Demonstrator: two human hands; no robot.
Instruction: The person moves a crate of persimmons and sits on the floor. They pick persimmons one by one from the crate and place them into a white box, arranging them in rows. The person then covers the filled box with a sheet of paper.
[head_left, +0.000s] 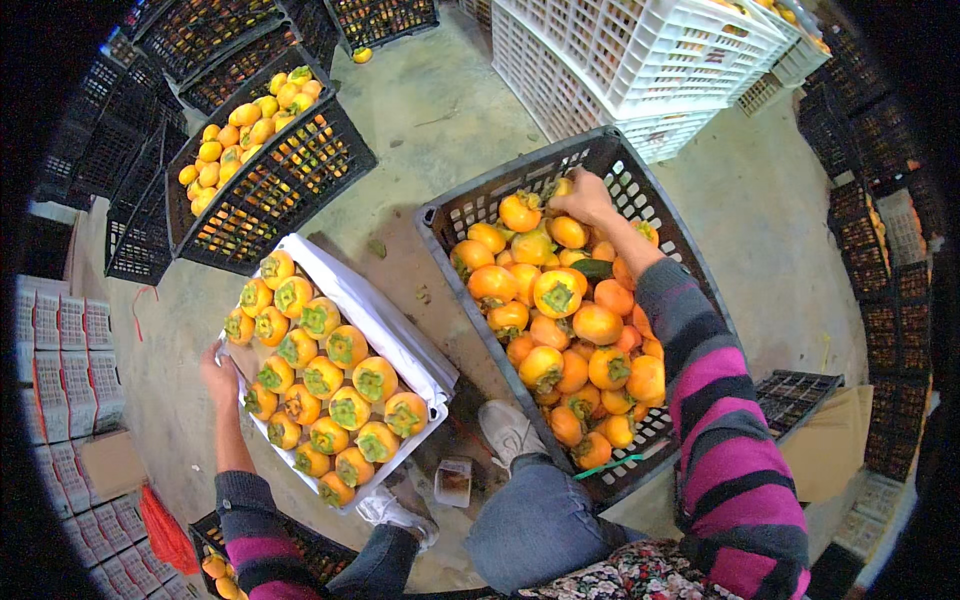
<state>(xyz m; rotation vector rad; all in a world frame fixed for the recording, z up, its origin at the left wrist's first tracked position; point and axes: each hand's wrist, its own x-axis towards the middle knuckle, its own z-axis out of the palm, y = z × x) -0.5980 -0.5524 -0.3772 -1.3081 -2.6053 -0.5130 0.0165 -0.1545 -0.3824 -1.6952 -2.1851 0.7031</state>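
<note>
A black plastic crate (487, 330) of loose orange persimmons (597, 324) stands in front of me on the right. My right hand (583, 196) reaches into its far end, its fingers around a yellowish persimmon (561, 189). On the left, a shallow tray lined with white paper (367, 315) holds rows of persimmons (323, 377), most with their green calyxes up. At the tray's left edge is my left hand (220, 370), gripping the rim beside a gap in the rows. A green leaf (592, 268) lies among the loose fruit.
Another black crate (277, 187) of persimmons stands beyond the tray. White crates (615, 75) are stacked at the back, and black crates (892, 300) line the right side. Packed boxes (71, 360) and a red bag (166, 531) are at left. A small container (453, 482) sits between my feet.
</note>
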